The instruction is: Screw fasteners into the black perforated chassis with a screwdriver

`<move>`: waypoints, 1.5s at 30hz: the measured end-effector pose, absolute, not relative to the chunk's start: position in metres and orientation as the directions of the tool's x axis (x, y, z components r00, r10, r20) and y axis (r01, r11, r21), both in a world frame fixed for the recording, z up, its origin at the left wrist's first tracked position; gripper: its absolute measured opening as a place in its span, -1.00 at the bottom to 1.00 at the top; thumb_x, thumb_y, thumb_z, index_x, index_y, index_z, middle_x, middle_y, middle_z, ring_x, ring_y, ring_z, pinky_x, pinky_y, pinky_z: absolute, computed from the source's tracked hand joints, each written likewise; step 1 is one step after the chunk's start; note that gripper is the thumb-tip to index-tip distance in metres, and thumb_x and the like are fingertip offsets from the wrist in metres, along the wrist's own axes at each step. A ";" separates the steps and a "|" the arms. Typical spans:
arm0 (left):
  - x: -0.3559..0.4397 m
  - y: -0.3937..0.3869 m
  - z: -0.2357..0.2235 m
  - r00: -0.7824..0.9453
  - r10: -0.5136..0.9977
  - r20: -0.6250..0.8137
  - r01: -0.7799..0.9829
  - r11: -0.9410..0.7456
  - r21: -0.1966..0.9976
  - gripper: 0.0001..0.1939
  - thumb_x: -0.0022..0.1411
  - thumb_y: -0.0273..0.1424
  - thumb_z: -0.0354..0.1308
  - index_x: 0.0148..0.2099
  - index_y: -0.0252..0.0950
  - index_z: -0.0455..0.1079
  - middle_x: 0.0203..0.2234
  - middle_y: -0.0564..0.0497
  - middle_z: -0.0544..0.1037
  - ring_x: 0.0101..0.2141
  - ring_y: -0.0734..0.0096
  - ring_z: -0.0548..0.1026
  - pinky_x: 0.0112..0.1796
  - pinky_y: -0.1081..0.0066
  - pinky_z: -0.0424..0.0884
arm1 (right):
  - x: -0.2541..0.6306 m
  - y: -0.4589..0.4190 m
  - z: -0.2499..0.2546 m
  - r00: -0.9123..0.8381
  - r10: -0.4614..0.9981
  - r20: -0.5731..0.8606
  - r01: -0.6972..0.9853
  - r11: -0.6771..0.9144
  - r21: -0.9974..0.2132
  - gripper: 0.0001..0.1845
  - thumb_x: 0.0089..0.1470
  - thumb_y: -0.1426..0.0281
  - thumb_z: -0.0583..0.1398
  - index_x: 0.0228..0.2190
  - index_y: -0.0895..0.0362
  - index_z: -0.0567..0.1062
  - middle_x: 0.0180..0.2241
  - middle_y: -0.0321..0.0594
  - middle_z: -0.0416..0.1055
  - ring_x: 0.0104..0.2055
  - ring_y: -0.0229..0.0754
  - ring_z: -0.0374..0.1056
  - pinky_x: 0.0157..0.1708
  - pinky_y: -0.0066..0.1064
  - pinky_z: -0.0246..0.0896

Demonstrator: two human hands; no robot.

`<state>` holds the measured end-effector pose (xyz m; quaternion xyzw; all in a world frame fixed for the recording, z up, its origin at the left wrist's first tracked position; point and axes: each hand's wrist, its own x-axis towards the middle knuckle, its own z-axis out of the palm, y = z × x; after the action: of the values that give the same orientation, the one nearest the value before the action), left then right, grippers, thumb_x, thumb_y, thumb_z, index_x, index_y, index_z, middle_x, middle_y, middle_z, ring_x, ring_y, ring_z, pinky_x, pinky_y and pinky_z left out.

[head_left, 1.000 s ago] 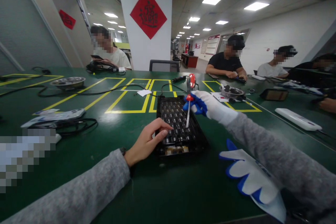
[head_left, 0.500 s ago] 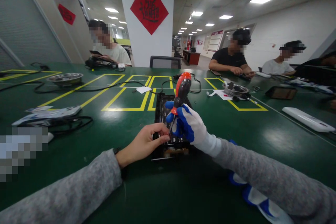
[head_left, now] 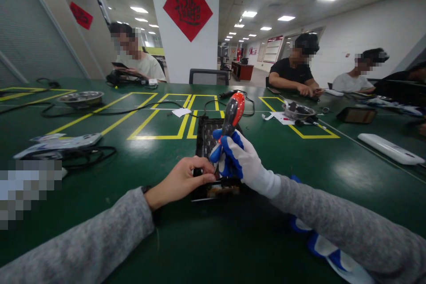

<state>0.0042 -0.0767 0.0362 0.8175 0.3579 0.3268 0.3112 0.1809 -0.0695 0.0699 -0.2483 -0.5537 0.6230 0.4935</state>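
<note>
Grey sleeves [head_left: 109,239] reach in from both lower corners, the right one partly covering a spare blue-and-white glove [head_left: 333,255] on the bench [head_left: 199,239]. The bare left hand [head_left: 183,179] crosses the left edge of a black casing [head_left: 207,133], fingertips gathered over it, bare perhaps for feel; whether its grip pinches anything I cannot tell. The gloved right hand [head_left: 238,155] has its grip wrapped round the lower handle of a red-and-black screwdriver [head_left: 233,113], probably to steer the shank, whose tip is hidden near the left fingertips. The casing lies straight ahead of the person, likely so both arms reach it equally. Green surface gives elbow room out to black cables [head_left: 93,155] at left and a white oblong device [head_left: 389,148] at right. Farther off come yellow tape [head_left: 153,138], a paper slip [head_left: 181,112], then a metal bowl [head_left: 71,103].
</note>
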 end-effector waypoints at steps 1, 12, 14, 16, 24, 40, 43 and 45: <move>0.004 -0.077 0.037 0.548 0.775 0.314 0.372 -0.562 0.739 -0.81 0.19 -0.30 0.12 -0.35 -0.32 0.44 -0.46 0.04 0.50 -0.40 0.45 0.41 -0.32 0.47 0.29 | 0.182 -0.070 0.071 -0.405 0.884 0.233 -0.341 0.091 -0.936 -0.58 0.03 0.12 0.12 -0.15 0.13 0.32 -0.50 -0.33 0.40 -0.63 -0.38 0.27 -0.67 -0.56 0.23; 0.006 -0.083 0.039 0.505 0.811 0.296 0.394 -0.522 0.756 -0.78 0.18 -0.28 0.12 -0.36 -0.36 0.39 -0.45 0.05 0.45 -0.39 0.46 0.40 -0.32 0.49 0.29 | 0.181 -0.068 0.062 -0.373 0.870 0.321 -0.374 0.176 -0.911 -0.61 0.07 0.19 0.13 -0.11 0.13 0.32 -0.45 -0.30 0.42 -0.63 -0.41 0.25 -0.65 -0.56 0.25; 0.007 -0.082 0.038 0.531 0.790 0.306 0.387 -0.547 0.742 -0.78 0.22 -0.31 0.07 -0.35 -0.36 0.40 -0.44 0.05 0.46 -0.38 0.45 0.40 -0.29 0.48 0.29 | 0.181 -0.067 0.062 -0.371 0.877 0.306 -0.364 0.166 -0.916 -0.62 0.07 0.17 0.12 -0.14 0.15 0.34 -0.49 -0.31 0.41 -0.63 -0.41 0.25 -0.64 -0.56 0.26; 0.007 -0.082 0.039 0.576 0.760 0.303 0.376 -0.575 0.727 -0.76 0.27 -0.32 0.01 -0.34 -0.35 0.41 -0.43 0.05 0.48 -0.36 0.46 0.41 -0.26 0.47 0.28 | 0.181 -0.065 0.062 -0.404 0.873 0.273 -0.364 0.120 -0.923 -0.60 0.08 0.15 0.10 -0.13 0.16 0.34 -0.50 -0.31 0.40 -0.64 -0.40 0.26 -0.65 -0.55 0.27; 0.007 -0.084 0.037 0.488 0.828 0.276 0.359 -0.478 0.802 -0.79 0.24 -0.28 0.05 -0.25 -0.34 0.36 -0.38 0.04 0.47 -0.35 0.45 0.41 -0.29 0.47 0.32 | 0.180 -0.066 0.059 -0.396 0.856 0.331 -0.393 0.168 -0.904 -0.59 0.08 0.19 0.12 -0.08 0.14 0.30 -0.40 -0.26 0.44 -0.64 -0.42 0.27 -0.68 -0.56 0.28; 0.008 -0.083 0.040 0.467 0.844 0.264 0.242 -0.409 0.880 -0.80 0.25 -0.33 0.04 -0.21 -0.37 0.39 -0.45 0.04 0.48 -0.40 0.49 0.43 -0.32 0.49 0.33 | 0.182 -0.071 0.062 -0.360 0.872 0.330 -0.349 0.203 -0.915 -0.61 0.11 0.20 0.09 -0.08 0.15 0.33 -0.44 -0.29 0.42 -0.67 -0.45 0.18 -0.70 -0.59 0.17; 0.009 -0.084 0.041 0.459 0.847 0.267 0.245 -0.410 0.879 -0.79 0.12 -0.35 0.21 -0.20 -0.36 0.40 -0.41 0.04 0.50 -0.39 0.49 0.43 -0.31 0.49 0.35 | 0.182 -0.071 0.062 -0.351 0.870 0.345 -0.340 0.225 -0.913 -0.61 0.11 0.19 0.09 -0.08 0.15 0.33 -0.45 -0.29 0.42 -0.66 -0.45 0.18 -0.69 -0.59 0.17; 0.009 -0.084 0.041 0.451 0.849 0.275 0.268 -0.422 0.866 -0.78 0.06 -0.38 0.26 -0.23 -0.37 0.42 -0.41 0.03 0.50 -0.38 0.48 0.44 -0.30 0.48 0.36 | 0.181 -0.071 0.063 -0.367 0.866 0.341 -0.336 0.219 -0.916 -0.60 0.11 0.19 0.09 -0.06 0.13 0.32 -0.44 -0.29 0.42 -0.65 -0.45 0.19 -0.68 -0.58 0.19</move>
<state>0.0094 -0.0841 0.0414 0.7568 0.3689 0.3720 0.3909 0.1813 -0.0706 0.0627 -0.2260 -0.5863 0.5826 0.5154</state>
